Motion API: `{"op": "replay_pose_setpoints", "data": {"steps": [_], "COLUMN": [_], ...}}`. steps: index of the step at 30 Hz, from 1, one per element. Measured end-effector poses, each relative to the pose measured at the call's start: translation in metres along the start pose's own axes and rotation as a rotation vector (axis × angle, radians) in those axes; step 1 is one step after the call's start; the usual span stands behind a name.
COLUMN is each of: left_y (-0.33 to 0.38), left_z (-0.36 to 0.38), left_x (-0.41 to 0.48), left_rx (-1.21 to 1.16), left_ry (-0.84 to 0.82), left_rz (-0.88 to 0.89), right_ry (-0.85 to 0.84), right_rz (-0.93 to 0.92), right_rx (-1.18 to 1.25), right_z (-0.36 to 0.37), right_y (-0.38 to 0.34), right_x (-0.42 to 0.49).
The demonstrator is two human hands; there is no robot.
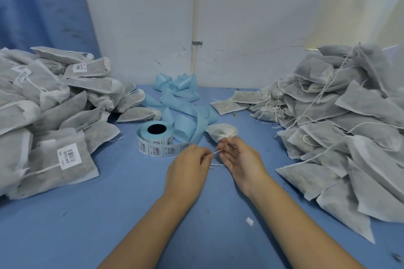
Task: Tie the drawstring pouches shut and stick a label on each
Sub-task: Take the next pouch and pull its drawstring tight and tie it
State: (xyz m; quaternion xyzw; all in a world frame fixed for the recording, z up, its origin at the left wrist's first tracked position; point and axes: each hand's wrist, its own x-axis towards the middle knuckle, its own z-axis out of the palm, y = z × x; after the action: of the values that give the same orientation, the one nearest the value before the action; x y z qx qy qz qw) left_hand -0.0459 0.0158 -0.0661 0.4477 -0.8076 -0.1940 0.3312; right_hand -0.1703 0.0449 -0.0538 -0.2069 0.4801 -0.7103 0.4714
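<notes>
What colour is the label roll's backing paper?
Light blue, on the white-label roll and loose paper strip; head view.

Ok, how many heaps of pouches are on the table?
2: a heap of labelled grey fabric pouches at left, a heap of unlabelled grey fabric pouches at right. Pouches underneath are hidden.

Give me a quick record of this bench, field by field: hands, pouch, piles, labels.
left hand: pinches one end of the string
right hand: pinches the string near the pouch's neck
pouch: on the table just beyond the hands, neck gathered, no label visible
left pile: pouches, several with barcode labels
right pile: pouches with loose strings, no labels visible
roll: left of the pouch, labels unwound toward the left hand
backing: blue strip heaped behind the roll
</notes>
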Motion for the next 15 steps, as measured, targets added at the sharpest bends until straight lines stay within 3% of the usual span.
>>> {"op": "replay_pose_setpoints", "data": {"steps": [6, 11, 15], "left_y": [0.000, 0.006, 0.004], "left_z": [-0.006, -0.006, -0.001], "left_x": [0.001, -0.001, 0.000], "left_rx": [0.208, 0.167, 0.049], "left_ry": [0.096, 0.199, 0.134], "left_rz": [0.057, 0.126, 0.196], "right_ry": [0.098, 0.123, 0.106], "right_rz": [-0.439, -0.539, -0.591], "right_rx": [-0.752, -0.935, -1.051], "right_z": [0.002, 0.003, 0.006], "right_y": [0.010, 0.010, 0.012], "right_x": [-0.003, -0.009, -0.013]}}
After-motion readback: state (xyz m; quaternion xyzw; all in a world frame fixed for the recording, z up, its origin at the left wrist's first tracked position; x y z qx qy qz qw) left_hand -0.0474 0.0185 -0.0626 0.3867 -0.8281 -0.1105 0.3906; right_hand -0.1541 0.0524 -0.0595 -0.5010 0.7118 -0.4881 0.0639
